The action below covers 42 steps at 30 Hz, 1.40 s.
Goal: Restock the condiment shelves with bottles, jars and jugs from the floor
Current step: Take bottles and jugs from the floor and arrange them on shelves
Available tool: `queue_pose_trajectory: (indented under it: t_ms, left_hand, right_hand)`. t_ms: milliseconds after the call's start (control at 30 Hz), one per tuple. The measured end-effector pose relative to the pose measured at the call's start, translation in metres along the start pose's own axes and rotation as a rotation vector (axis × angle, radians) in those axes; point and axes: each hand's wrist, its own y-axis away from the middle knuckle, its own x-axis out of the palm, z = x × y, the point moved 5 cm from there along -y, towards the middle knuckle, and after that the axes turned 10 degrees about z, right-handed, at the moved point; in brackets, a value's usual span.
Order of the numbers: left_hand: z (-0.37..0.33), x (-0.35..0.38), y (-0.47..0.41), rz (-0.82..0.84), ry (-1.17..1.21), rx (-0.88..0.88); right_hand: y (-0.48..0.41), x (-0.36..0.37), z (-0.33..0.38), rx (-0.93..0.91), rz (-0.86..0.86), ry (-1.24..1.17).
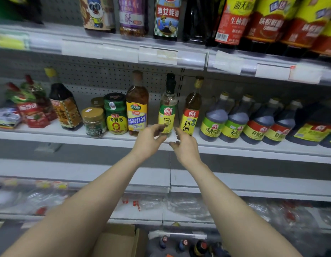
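At the shelf (49,135) edge, loosely open left hand (148,140) and right hand (186,146) flanked a white vinegar bottle (167,110); a nudge risked toppling it.

Shelving: white metal shelf boards (49,135) in stacked tiers, running the full width.
Back wall: grey perforated metal back panel (105,80) behind the middle tier.
Upright: dark slotted metal post (182,78) where two bays join.
Shelf edge: clear plastic label strips (190,59) holding white paper tags.
Floor: brown cardboard box (120,238) at the foot of the unit; the floor itself is blurred.
Light: bright and even, with soft shade under each tier.
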Motion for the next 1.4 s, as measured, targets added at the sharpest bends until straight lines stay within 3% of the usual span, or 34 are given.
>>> queue_pose_trajectory:
  t_ms: [367, 633, 1067, 1400]
  left_hand:
    - [-0.018, 0.028, 0.105, -0.174, -0.046, -0.037]
    - [0.020, 0.057, 0.208, -0.280, -0.018, -0.200]
    - [0.128, 0.117, 0.318, -0.198, 0.043, -0.471]
    - [0.275, 0.208, 0.397, -0.060, 0.143, -0.758]
  right_hand:
    - [0.076, -0.005, -0.011, -0.202, 0.094, 0.024]
    - [0.145, 0.054, -0.034, -0.287, 0.258, 0.017]
    - [0.231, 0.179, -0.099, -0.142, 0.563, 0.014]
    - [0.279, 0.304, -0.198, 0.043, 0.769, 0.088]
